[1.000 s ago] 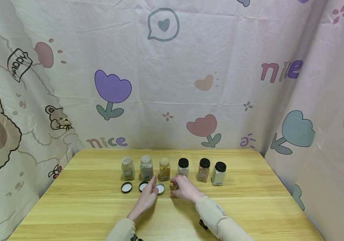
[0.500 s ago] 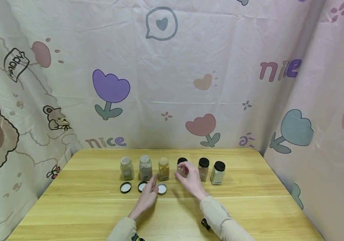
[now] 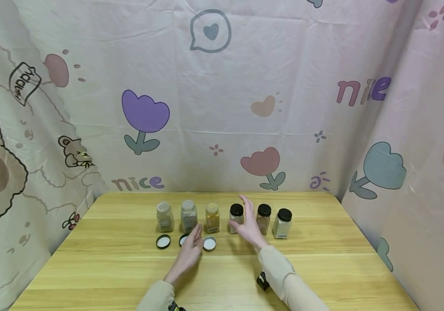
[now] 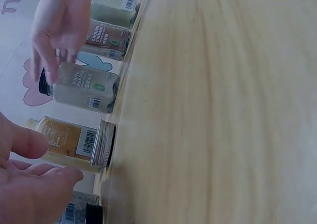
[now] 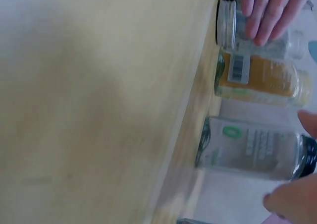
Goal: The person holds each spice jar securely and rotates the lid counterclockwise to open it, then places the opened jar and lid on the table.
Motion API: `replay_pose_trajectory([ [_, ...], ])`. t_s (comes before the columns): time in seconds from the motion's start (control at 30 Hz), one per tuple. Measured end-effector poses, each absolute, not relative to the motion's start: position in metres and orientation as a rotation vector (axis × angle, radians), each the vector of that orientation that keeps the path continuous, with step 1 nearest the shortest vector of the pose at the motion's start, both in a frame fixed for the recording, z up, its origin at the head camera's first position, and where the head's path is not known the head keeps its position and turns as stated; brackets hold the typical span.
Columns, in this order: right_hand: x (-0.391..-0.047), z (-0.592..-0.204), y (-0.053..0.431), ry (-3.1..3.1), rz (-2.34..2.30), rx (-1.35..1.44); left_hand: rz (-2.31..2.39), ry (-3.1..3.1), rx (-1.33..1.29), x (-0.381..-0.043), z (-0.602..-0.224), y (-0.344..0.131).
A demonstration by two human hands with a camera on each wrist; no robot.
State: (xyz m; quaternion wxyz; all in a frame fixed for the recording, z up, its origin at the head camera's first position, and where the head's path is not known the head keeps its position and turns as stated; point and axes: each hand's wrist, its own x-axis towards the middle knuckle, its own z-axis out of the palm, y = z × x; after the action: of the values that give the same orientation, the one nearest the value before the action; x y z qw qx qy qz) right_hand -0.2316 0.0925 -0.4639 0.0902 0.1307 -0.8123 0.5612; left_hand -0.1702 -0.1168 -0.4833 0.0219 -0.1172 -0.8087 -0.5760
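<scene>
In the head view my right hand is at the black-capped white pepper jar, fingers and thumb spread. The thumb and a finger flank its black lid, and the right wrist view shows a fingertip on either side of that lid. My left hand holds nothing, its fingers stretched forward over the lids. It partly covers a black lid; just right of it a silver-rimmed lid lies white side up. Behind stands an uncapped jar of yellow powder.
Two uncapped jars, a greenish one and a grey one, stand at the row's left. Another black-rimmed lid lies before them. Right of my right hand are a capped ground cinnamon jar and a capped pale jar.
My right hand has left the silver-rimmed lid and moved up and right to the white pepper jar, its fingers spreading. My left hand has stayed nearly in place.
</scene>
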Motion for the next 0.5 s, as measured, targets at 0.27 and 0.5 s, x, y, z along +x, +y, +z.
replay_pose_trajectory([
  [0.27, -0.243, -0.471, 0.097, -2.545, 1.814, 0.304, -1.834, -2.468, -0.355, -0.168, -0.482, -0.117],
  [0.5, -0.247, -0.475, 0.098, -2.576, 1.842, 0.304, -1.845, -2.452, -0.371, -0.166, -0.480, -0.117],
])
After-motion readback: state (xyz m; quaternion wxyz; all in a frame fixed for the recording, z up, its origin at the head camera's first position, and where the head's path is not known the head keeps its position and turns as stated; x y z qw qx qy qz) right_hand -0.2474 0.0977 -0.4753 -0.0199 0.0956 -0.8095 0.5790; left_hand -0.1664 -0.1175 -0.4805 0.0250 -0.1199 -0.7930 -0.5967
